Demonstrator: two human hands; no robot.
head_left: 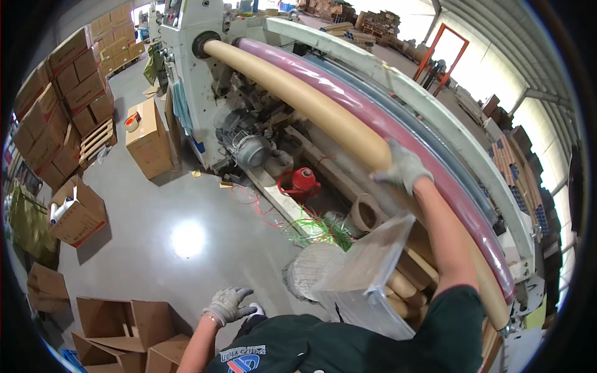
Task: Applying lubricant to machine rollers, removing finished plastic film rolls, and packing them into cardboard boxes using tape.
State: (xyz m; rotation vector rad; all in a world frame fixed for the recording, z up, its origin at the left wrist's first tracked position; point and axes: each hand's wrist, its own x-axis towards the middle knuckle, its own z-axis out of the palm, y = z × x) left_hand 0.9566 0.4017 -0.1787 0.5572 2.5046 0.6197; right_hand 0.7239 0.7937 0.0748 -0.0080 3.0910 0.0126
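Note:
My right hand point(407, 166), in a pale grey work glove, lies across a long brown roll point(292, 90) mounted on a large white machine point(193, 68). Its thumb is stretched out, away from the fingers, over the roll's surface. Beside the brown roll, on its far side, runs a long glossy maroon roll point(348, 96). Low on the left, my left hand point(227, 306), gloved as well, hovers in front of my body with its fingers apart and nothing in them. Close to my right forearm stands a plastic-wrapped bin point(367, 267) with brown tubes point(401, 285) in it.
Under the rolls sit a red can point(305, 180), a grey motor point(252, 151) and green strapping scraps point(323, 230). A round stool point(314, 267) stands by the bin. Cartons point(148, 140), open boxes point(124, 317) and stacked boxes point(74, 87) line the left.

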